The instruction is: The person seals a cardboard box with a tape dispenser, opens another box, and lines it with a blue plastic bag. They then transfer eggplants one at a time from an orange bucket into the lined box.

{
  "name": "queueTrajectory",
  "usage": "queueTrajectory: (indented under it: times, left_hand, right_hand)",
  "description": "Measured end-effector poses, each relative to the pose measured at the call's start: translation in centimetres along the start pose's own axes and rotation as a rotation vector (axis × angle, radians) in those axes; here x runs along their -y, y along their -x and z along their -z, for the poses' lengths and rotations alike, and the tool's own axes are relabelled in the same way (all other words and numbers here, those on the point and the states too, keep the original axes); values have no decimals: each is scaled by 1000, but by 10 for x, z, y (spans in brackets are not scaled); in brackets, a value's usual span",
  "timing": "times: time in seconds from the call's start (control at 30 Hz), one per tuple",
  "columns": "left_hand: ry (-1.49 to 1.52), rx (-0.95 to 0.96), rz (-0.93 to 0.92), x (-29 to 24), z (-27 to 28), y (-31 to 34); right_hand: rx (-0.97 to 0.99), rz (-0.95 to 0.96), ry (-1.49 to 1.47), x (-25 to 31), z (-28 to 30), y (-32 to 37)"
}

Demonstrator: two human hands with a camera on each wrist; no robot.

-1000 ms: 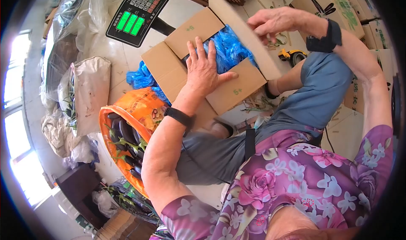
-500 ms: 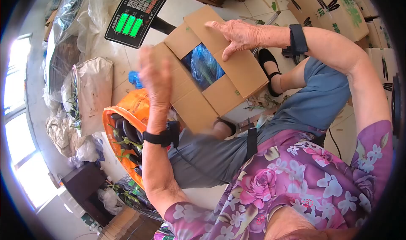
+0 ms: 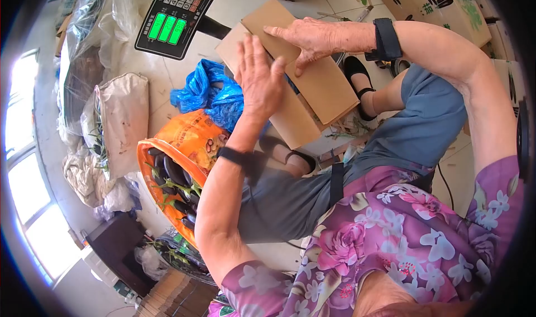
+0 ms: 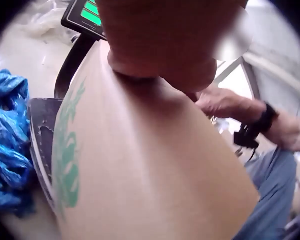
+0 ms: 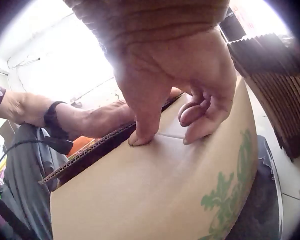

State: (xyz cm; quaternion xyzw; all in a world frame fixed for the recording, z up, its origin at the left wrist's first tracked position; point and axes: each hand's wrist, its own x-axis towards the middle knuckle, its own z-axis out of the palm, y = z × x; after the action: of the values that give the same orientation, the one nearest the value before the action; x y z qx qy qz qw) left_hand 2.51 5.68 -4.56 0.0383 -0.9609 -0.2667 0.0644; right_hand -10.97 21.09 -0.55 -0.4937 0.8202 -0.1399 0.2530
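A cardboard box (image 3: 326,96) stands in front of me, its two long top flaps folded inward with a narrow gap between them. My left hand (image 3: 259,82) lies with straight fingers on the left flap (image 3: 293,121). On the right flap, my right hand (image 3: 318,38) presses down, index finger stretched out and thumb apart. In the right wrist view, the thumb and fingertips of the right hand (image 5: 185,95) touch the cardboard, some fingers bent, and the raised edge of the other flap (image 5: 90,155) shows beside them. The box's contents are mostly hidden.
A scale display (image 3: 177,18) with green digits stands behind the box. Blue plastic bags (image 3: 209,94) lie to its left. Nearer is an orange-lined container (image 3: 146,149) of eggplants (image 3: 173,172). Printed cartons (image 3: 435,10) stand at the back right.
The right hand has folded the right flap down over the blue plastic. The left hand has let go of the box, swung out left and come back, bringing the left flap inward.
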Motion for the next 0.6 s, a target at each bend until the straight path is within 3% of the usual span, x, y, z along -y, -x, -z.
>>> queueTrajectory:
  times: [0.07,0.33,0.4,0.5,0.57,0.6]
  left_hand:
    - [-205,-8,-62,2,-8,-1]
    - [-304,21,-62,3,-10,-2]
    - [-323,8,-87,2,-12,-2]
    - [-367,14,-73,-6,-11,0]
    - [-403,30,-58,-11,-12,-3]
    - [-419,23,-70,-13,-13,-3]
  right_hand:
    - [-17,14,7,-3,3,-2]
    - [58,152,-9,-24,17,-1]
    - [96,61,21,-26,21,10]
    - [49,172,149,-55,6,-9]
    - [-482,382,384,-63,1,-19]
    - [-483,386,369,-68,-1,-26]
